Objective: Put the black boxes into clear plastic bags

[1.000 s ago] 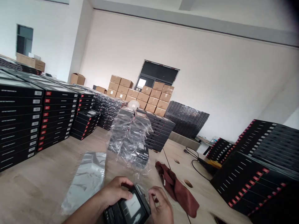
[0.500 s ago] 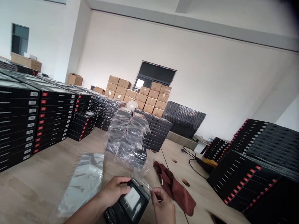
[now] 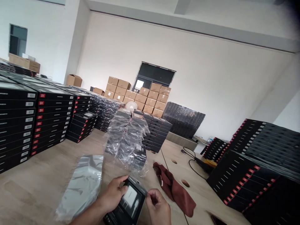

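Observation:
At the bottom centre my left hand is wrapped round the far end of a flat black box with a pale window, holding it tilted just above the wooden table. Right beside the box's right edge, my right hand has its fingers pinched together; what they pinch is too thin to make out, perhaps clear film. A stack of clear plastic bags lies to the left of my hands. Straight ahead stands a pile of bagged black boxes.
Tall stacks of black boxes line the left side; more black boxes fill the right. A dark red cloth lies right of my hands, a black cable beyond it. Cardboard cartons and a small fan stand at the back.
The box has tipped up and shifted slightly left in my left hand. My right hand has drawn in closer to its right edge, fingers still pinched.

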`<state>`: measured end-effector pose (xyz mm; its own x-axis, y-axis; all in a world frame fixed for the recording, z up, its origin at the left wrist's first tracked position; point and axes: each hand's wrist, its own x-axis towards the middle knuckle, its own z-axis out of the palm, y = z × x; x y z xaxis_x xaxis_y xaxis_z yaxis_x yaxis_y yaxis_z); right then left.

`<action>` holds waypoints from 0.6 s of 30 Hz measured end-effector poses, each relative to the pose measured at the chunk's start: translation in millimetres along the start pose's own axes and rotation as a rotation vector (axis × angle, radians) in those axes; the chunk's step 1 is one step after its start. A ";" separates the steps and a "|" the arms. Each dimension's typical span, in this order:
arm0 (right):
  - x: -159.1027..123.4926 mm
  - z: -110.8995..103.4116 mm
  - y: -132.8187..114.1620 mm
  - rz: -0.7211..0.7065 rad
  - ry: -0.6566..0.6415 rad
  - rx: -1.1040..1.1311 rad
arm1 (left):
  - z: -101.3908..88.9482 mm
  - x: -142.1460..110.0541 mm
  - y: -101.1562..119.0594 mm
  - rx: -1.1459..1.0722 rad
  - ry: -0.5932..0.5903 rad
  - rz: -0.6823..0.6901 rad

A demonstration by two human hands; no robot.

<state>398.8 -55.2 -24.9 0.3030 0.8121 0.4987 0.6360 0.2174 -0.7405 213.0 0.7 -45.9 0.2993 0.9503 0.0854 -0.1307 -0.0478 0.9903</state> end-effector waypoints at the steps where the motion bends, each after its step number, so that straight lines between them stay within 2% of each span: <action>1: -0.1 0.2 0.8 -0.023 0.000 0.002 | 0.1 0.0 0.9 0.002 -0.011 0.005; 4: -0.5 1.5 5.8 -0.070 -0.010 0.040 | 0.3 -0.3 4.3 -0.010 -0.048 0.026; 7: -2.9 4.2 7.9 -0.046 -0.024 0.134 | 0.7 -1.7 5.3 0.014 -0.022 0.046; 10: -5.7 7.3 3.7 0.105 -0.072 0.301 | 2.7 -4.7 6.5 0.044 0.038 0.127; 13: -5.8 5.6 -3.5 0.220 -0.096 0.492 | 6.2 -9.6 14.2 -0.020 0.000 0.225; 15: -4.5 0.0 -9.5 0.187 -0.066 0.557 | 7.4 -12.7 22.3 -0.093 -0.044 0.256; 18: -2.4 -11.4 -20.6 0.097 -0.059 0.569 | 3.9 -13.6 33.8 -0.182 -0.039 0.257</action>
<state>393.0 -67.8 -5.7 0.2900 0.8683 0.4025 0.1203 0.3842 -0.9154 208.2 -15.0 -13.2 0.2703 0.9014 0.3383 -0.3729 -0.2259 0.9000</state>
